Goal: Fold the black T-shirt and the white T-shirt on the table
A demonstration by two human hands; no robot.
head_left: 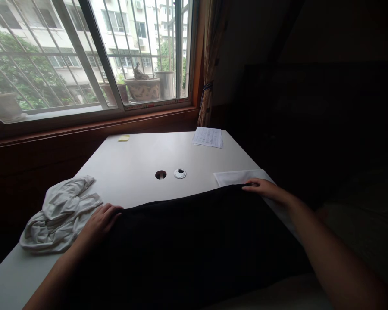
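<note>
A large piece of black cloth (187, 241) stretches between my two hands over the near part of the white table; too dark to show what kind of garment or fabric it is. My left hand (101, 219) grips its far left corner, fingers closed over the edge. At the far right corner, my right hand (261, 188) pinches the same edge between thumb and fingers. The edge between them runs nearly straight, higher on the right. Beside my left hand lies a crumpled pale grey cloth (60, 215). Under the right end of the black cloth, a white cloth or sheet (234, 175) shows partly.
The white table (142, 150) has a round cable hole (161, 175) with its white cover (180, 173) alongside. Papers with writing (208, 137) and a yellow sticky note (123, 138) lie at the far edge. Beyond are a barred window (84, 56) and a tied curtain (208, 86).
</note>
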